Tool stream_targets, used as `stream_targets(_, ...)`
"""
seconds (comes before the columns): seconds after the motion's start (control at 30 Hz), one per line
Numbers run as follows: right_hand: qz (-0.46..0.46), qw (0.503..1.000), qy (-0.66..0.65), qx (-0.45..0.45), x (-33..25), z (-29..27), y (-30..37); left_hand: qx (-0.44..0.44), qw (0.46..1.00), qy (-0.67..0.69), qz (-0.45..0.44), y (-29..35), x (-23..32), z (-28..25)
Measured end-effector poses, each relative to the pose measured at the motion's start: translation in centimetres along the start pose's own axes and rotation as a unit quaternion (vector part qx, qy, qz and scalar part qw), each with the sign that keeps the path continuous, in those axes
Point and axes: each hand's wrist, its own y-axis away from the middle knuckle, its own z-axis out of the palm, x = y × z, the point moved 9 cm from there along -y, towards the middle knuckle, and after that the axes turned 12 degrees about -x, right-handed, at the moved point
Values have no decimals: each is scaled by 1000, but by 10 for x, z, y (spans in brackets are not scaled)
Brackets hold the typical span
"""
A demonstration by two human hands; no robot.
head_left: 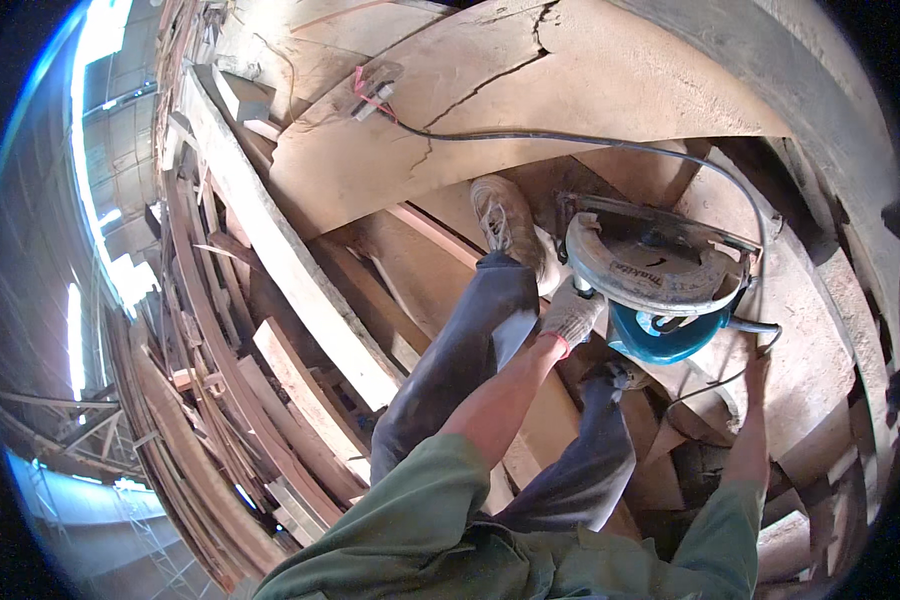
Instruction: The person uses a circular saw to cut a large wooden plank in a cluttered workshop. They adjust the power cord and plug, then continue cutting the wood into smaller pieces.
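Note:
A circular saw point(670, 335) with a teal motor housing and a worn grey blade guard rests tilted on the wood to the right of my feet. My left hand point(574, 314), in a light knit glove with a red cuff, is closed around the saw's handle at its left side. My right hand point(757, 362) looks bare and is beside the rear of the saw. The black power cord point(560, 136) leaves the tool's rear and passes at my right hand, whose fingers appear closed on it. Fingertip detail is hidden there.
A broad cracked wooden slab point(390, 170) lies ahead, with a taped cord connection point(374, 98) on it. A long pale plank point(280, 240) and stacked boards point(210, 430) fill the left. My shoe point(503, 215) stands among uneven offcuts. A curved slab edge point(830, 60) rises at right.

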Motion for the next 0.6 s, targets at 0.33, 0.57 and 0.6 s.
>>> stream_targets(0.33,136,961,-201,-134,-252,-161,194,-152,962,223,-51,23,96,31)
stream_targets(0.57,-12,939,-320,-128,-572,-246,235,-230,844,475,-100,120,222,-27)
stream_targets(0.6,-37,940,-317,-123,-617,-256,238,-207,844,486,-88,135,240,-55)
